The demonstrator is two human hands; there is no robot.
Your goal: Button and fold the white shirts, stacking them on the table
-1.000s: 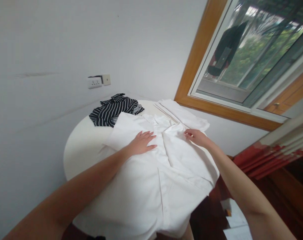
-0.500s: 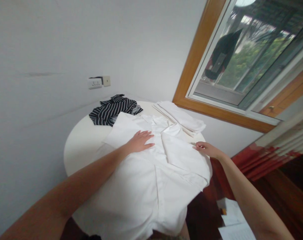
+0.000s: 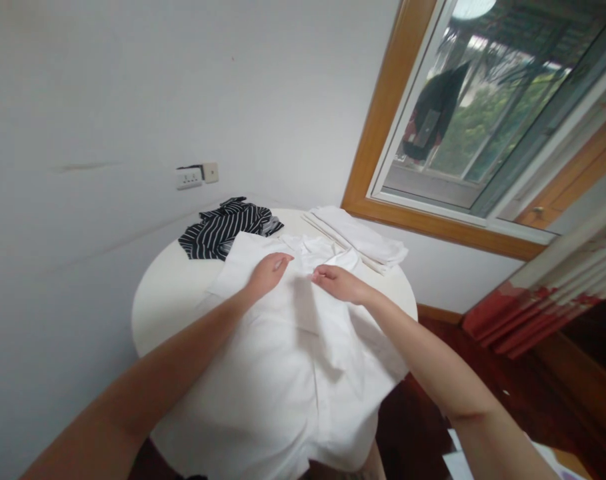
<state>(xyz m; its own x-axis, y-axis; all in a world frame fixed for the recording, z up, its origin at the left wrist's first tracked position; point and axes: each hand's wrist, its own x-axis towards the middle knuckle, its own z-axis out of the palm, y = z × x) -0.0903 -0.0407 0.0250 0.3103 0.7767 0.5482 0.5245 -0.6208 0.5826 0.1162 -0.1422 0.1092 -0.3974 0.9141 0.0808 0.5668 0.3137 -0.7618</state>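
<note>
A white button-up shirt (image 3: pixel 263 373) lies spread over a round white table (image 3: pixel 157 307), its collar at the far side and its lower part hanging over the near edge. My left hand (image 3: pixel 273 270) is closed in a pinch at the shirt's upper front, left of the collar; the cloth at its fingertips is hard to make out. Just to its right, my right hand (image 3: pixel 337 282) grips the shirt's cloth at the right side, fingers curled. A flap of fabric hangs raised beneath it and casts a shadow on the shirt front.
A black-and-white striped garment (image 3: pixel 227 228) lies crumpled at the table's back left. Folded white cloth (image 3: pixel 360 235) rests at the back right, by the wooden window frame (image 3: pixel 443 230). A wall socket (image 3: pixel 189 178) is behind. Papers (image 3: pixel 457 460) lie low at right, below a red-and-white curtain (image 3: pixel 513 313).
My right hand has moved left from the table's right edge to the shirt's middle, bringing cloth with it. My left hand has gone from lying flat to a pinch, slightly up and left.
</note>
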